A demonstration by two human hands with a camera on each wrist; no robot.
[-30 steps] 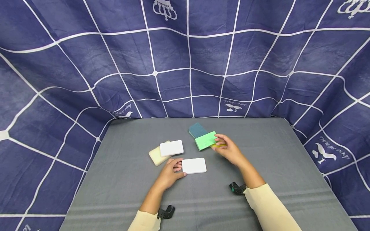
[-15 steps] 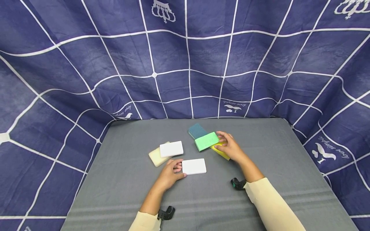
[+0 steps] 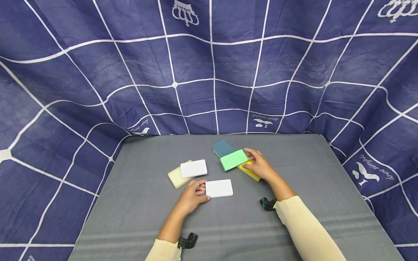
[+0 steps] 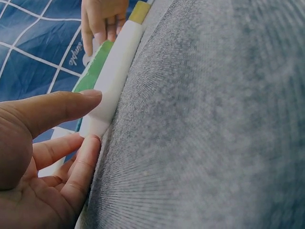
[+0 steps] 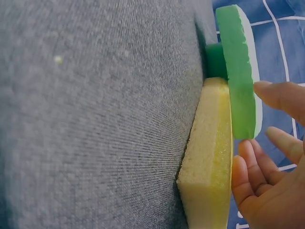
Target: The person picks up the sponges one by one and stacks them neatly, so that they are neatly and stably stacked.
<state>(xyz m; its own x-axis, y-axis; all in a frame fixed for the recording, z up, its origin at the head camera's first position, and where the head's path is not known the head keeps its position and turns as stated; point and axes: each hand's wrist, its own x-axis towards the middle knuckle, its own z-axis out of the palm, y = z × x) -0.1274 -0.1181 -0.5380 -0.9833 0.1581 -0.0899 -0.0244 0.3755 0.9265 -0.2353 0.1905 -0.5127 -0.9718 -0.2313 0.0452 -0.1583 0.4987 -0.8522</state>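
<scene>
At the left end of a flat white sponge (image 3: pixel 219 188), my left hand (image 3: pixel 191 197) pinches it between thumb and fingertips while it lies on the grey cloth. My right hand (image 3: pixel 259 166) holds the right end of a green sponge (image 3: pixel 233 160), thumb on its edge and fingers curled at the end. Beneath that green sponge lie a yellow sponge (image 3: pixel 250 172) and a dark teal sponge (image 3: pixel 223 148), crossing at angles. The right wrist view shows the green sponge resting on the layered yellow one (image 5: pixel 209 162).
Left of centre, a second white sponge (image 3: pixel 194 168) lies partly over a cream sponge (image 3: pixel 177 177). A grey cloth-covered table (image 3: pixel 147 217) carries everything. Behind and at the sides hangs a blue curtain (image 3: pixel 192 98) with white grid lines.
My right hand has shifted slightly up and right, uncovering more of the yellow sponge. More of the green sponge's right end shows. My left hand and the white sponges stay put.
</scene>
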